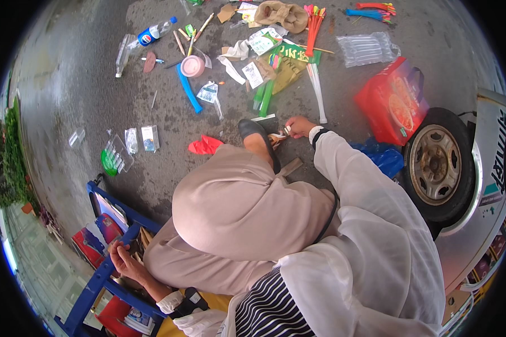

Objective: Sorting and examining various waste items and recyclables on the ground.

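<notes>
My right hand reaches down beside my black shoe, its fingers closed on a small pale object too small to name. A brown and white crumpled wrapper lies just under it, partly hidden by the shoe. My left hand is at the lower left over a blue metal frame, fingers curled; whether it grips something small is unclear. Before me lie a white bundle of balloon sticks or ties, green strips and a red cloth or plastic piece.
Litter covers the wet pavement: a Pepsi bottle, a pink tub, blue strips and clear air-cushion packaging. At right stand a red bag, a blue plastic bag and a vehicle's wheel.
</notes>
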`<state>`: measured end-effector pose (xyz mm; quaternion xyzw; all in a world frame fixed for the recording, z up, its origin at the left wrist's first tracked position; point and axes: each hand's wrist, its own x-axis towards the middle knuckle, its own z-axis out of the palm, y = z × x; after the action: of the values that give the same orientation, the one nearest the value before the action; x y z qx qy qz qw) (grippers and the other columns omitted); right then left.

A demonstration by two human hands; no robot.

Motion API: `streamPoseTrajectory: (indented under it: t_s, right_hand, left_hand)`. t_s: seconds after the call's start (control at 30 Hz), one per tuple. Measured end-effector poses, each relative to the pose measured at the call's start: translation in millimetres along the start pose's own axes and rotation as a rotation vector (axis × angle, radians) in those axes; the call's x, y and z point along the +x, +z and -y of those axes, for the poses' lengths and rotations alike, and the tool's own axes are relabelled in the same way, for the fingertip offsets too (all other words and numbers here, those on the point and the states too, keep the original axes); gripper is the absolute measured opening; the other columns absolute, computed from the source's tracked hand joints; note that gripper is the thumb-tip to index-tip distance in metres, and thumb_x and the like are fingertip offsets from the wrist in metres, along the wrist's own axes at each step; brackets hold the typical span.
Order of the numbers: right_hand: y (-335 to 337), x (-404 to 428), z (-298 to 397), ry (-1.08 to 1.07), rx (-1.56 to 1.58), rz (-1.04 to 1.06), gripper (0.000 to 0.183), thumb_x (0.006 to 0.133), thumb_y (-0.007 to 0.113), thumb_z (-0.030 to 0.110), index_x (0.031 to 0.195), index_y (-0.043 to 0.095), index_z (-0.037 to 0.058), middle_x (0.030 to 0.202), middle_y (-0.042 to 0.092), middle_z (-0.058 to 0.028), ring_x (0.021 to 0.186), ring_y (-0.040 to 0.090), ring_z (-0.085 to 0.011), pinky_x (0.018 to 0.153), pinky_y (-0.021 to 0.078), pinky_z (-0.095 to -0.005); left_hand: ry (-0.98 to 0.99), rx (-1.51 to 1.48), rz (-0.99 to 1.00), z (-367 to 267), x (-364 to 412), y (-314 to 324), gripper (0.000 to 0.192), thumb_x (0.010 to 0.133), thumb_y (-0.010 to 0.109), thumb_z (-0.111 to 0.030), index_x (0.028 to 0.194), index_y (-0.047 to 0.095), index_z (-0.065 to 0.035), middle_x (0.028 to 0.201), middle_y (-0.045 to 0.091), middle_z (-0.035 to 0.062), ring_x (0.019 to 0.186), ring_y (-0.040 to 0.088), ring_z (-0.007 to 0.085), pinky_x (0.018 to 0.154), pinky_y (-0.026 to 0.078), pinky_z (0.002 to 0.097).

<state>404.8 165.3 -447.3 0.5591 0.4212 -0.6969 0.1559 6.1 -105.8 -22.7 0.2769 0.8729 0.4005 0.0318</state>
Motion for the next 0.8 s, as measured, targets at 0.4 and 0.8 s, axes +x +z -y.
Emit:
streamPoseTrajectory:
  t_s: [0.4,0.8]
  right_hand:
    - [16,-53,48,0.019,-0.243,-0.366,0.039,0.076,0.048,0.036,0.069,0.055,-0.0014,0.063,0.056,-0.0132,0.045,0.052,-0.0227,0.046,0.0433,-0.0317]
    - [5,-11,11,0.141,0.200,-0.007,0.014,0.073,0.051,0.012,0.087,0.054,0.0096,0.077,0.057,-0.0066,0.055,0.054,-0.0168,0.047,0.0457,-0.0287]
  left_hand:
    - [-0.006,0.031,0.003,-6,0,4,0.014,0.083,0.047,-0.010,0.090,0.056,-0.0014,0.081,0.055,0.0025,0.066,0.048,0.0057,0.061,0.038,0.0166]
    - [-0.032,0.047,0.014,-7,-2,5,0.017,0.083,0.048,-0.015,0.087,0.058,-0.0021,0.079,0.057,0.0027,0.067,0.048,0.0072,0.062,0.039,0.0190]
